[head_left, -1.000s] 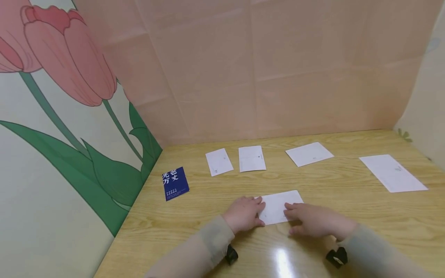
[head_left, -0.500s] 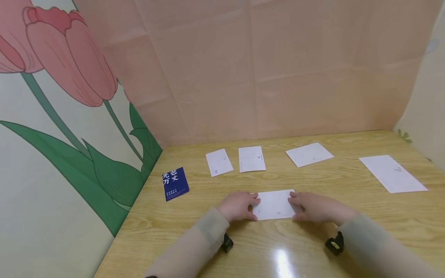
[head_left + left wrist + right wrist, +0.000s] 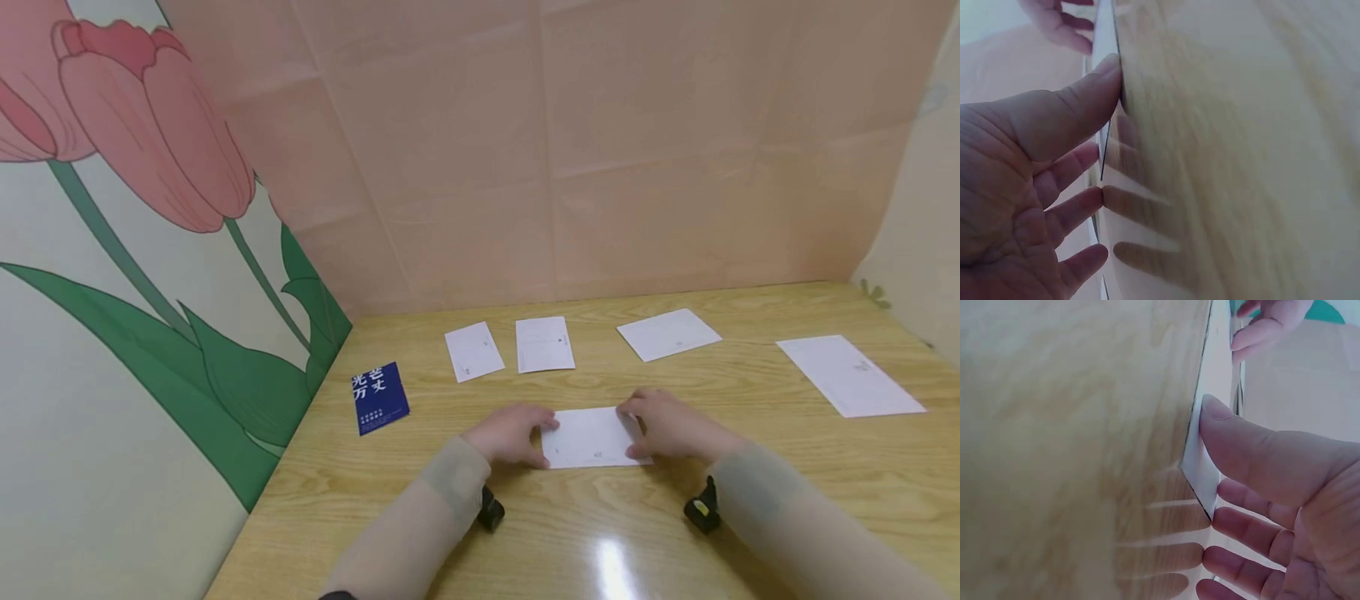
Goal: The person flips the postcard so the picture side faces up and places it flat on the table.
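Observation:
A white card (image 3: pixel 588 437) with small faint print lies flat on the wooden table, its long side running left to right. At its left end rests my left hand (image 3: pixel 512 435), thumb at the near corner and fingers at the far one. My right hand (image 3: pixel 671 425) spans the right end likewise, palm raised. In the left wrist view the left thumb (image 3: pixel 1075 112) touches the card's edge while the other fingers are spread, their tips low by the tabletop. The right wrist view has the right thumb (image 3: pixel 1241 434) over the card's surface and the fingers extended beyond its edge.
Farther back lie several white cards: one at left (image 3: pixel 474 352), one beside it (image 3: pixel 544 343), one right of centre (image 3: pixel 669 334) and a larger one (image 3: pixel 851 375) at far right. A dark blue card (image 3: pixel 380 398) with white characters lies at left. A pink sheet (image 3: pixel 570 167) hangs behind.
The white card has shifted slightly left and away from me and now lies straighter. Both hands moved with it; the right hand has arched higher over its end.

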A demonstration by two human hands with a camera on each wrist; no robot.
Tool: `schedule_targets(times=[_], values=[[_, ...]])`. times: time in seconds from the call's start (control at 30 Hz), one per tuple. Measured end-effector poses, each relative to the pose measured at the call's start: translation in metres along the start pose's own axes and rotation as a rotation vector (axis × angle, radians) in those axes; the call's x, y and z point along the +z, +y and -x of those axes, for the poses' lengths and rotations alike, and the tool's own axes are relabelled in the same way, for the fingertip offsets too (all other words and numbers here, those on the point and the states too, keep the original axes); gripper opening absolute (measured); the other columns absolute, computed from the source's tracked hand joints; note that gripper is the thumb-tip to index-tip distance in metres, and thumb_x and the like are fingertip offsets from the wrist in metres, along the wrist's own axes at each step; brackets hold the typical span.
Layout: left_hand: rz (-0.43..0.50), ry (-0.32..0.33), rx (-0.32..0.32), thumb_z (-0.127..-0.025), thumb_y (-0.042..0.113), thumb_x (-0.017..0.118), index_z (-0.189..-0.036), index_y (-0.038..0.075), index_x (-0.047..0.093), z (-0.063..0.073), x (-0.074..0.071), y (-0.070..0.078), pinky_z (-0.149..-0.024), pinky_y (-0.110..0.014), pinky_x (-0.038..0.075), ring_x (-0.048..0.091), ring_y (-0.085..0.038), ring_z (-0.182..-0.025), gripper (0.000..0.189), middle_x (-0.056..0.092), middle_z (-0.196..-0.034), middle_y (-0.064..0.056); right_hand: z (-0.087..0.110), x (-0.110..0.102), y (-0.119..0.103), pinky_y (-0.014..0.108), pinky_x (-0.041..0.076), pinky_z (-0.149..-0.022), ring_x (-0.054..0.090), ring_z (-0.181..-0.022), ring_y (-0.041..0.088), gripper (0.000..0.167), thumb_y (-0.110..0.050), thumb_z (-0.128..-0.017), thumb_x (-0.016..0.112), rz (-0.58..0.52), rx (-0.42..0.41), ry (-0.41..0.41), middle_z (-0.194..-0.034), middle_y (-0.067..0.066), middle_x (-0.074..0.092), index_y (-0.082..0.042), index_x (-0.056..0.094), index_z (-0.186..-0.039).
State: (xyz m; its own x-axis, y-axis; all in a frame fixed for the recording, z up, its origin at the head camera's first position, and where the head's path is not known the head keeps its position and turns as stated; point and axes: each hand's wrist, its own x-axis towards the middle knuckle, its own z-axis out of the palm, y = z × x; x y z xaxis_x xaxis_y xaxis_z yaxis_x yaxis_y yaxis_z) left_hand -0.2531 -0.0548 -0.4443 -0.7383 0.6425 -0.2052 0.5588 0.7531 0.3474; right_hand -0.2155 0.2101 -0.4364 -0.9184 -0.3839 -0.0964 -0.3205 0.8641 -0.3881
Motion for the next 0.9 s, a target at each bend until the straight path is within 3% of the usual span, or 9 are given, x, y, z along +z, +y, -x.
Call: schedule_targets(times=[0.2,0.4,0.67,0.9], values=[[-0.019,0.029,-0.05,-0.076,0.042,0.08,-0.122,0.031,0.063,-0.006,-0.002,0.001,-0.103,-0.046,0.033,0.04,-0.016,-0.13,0.051,0.05,-0.137,0.012,-0.002,-0.002,-0.001,0.059,0.04,-0.093,0.049,-0.112,0.043,0.067,-0.032,-0.067,0.087,0.009,0.002,0.013,-0.122,0.024,0.053,-0.001,0.062,-0.121],[-0.027,0.053,-0.107,-0.076,0.044,0.08,-0.116,0.033,0.063,-0.011,0.0,0.002,-0.1,-0.045,0.033,0.04,-0.017,-0.126,0.045,0.048,-0.137,0.01,-0.002,-0.001,-0.004,0.059,0.041,-0.092,0.048,-0.11,0.042,0.068,-0.036,-0.066,0.088,0.001,0.029,0.0,-0.122,0.023,0.052,-0.003,0.061,-0.12],[-0.07,0.024,-0.16,-0.073,0.043,0.083,-0.125,0.027,0.057,-0.011,-0.005,0.011,-0.102,-0.043,0.033,0.041,-0.019,-0.124,0.06,0.047,-0.136,0.006,-0.005,0.001,-0.006,0.058,0.042,-0.091,0.049,-0.106,0.037,0.065,-0.035,-0.064,0.089,0.023,0.042,-0.012,-0.118,0.018,0.054,-0.007,0.061,-0.116],[-0.054,0.015,-0.235,-0.069,0.042,0.086,-0.123,0.026,0.057,-0.012,-0.007,0.018,-0.101,-0.041,0.034,0.044,-0.018,-0.121,0.063,0.051,-0.13,0.005,-0.005,0.001,-0.006,0.056,0.042,-0.089,0.05,-0.102,0.036,0.066,-0.034,-0.063,0.09,0.041,0.04,-0.017,-0.112,0.016,0.055,-0.005,0.06,-0.114]])
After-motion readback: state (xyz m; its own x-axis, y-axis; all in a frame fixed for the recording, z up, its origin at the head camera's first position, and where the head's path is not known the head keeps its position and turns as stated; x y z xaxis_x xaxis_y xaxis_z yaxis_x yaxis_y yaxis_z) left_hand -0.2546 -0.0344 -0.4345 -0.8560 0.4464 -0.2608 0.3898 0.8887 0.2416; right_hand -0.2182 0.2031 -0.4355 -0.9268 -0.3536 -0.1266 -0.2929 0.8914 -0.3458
